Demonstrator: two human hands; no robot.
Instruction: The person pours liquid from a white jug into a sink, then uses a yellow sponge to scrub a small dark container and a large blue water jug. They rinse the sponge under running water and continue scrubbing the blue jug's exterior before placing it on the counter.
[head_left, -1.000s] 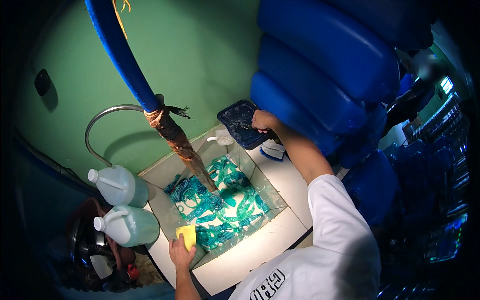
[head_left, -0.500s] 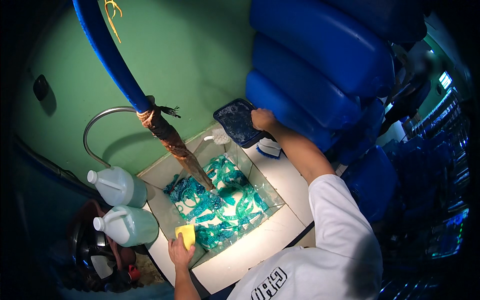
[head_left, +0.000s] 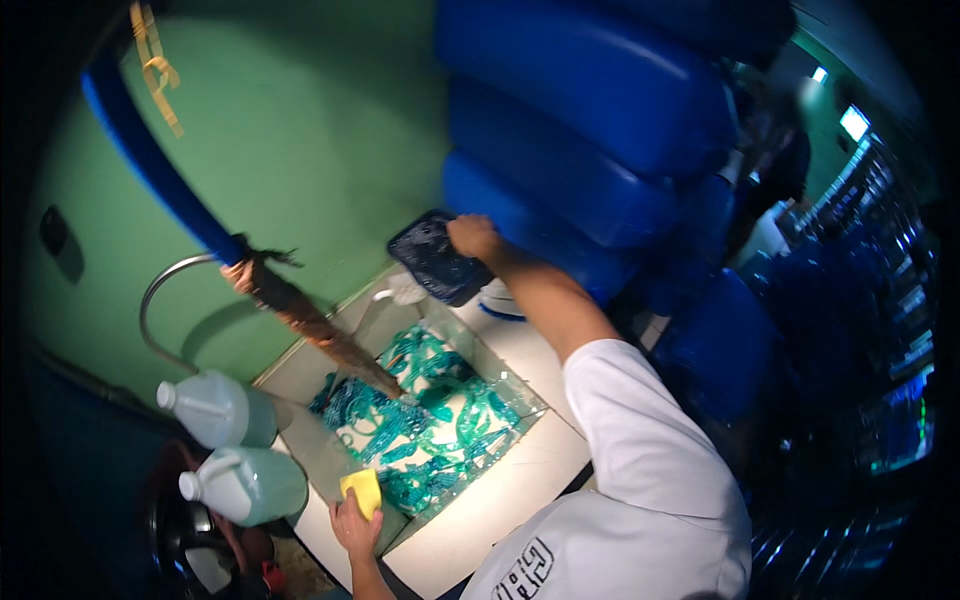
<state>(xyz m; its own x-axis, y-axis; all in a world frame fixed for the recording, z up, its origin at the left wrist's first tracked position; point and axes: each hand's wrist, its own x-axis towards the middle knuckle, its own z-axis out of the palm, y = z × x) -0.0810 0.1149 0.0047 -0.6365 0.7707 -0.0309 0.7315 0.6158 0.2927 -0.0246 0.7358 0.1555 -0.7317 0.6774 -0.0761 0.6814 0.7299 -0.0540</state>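
My left hand (head_left: 355,528) pinches a yellow sponge (head_left: 362,492) at the near left rim of a tiled basin (head_left: 480,520). My right hand (head_left: 473,238) reaches across and grips the edge of a shallow dark blue plastic tray (head_left: 438,258), whose surface looks wet. The tray is over the basin's far right corner, beside a white-handled brush (head_left: 403,290) and partly in front of a second, white and blue brush (head_left: 502,300). Water in the basin covers a teal, green and white leaf-like pattern (head_left: 430,420); whether that is cloth or the bottom I cannot tell.
A blue hose (head_left: 160,170) with a brown wrapped end (head_left: 310,330) hangs over the basin. Two large pale jugs (head_left: 218,410) (head_left: 250,485) stand at the left. Big blue containers (head_left: 570,110) are stacked at the right. A person (head_left: 775,165) is in the far background.
The view has shifted, so the basin, jugs and hose sit lower and further left in the picture. Both hands keep their holds on the sponge and the tray.
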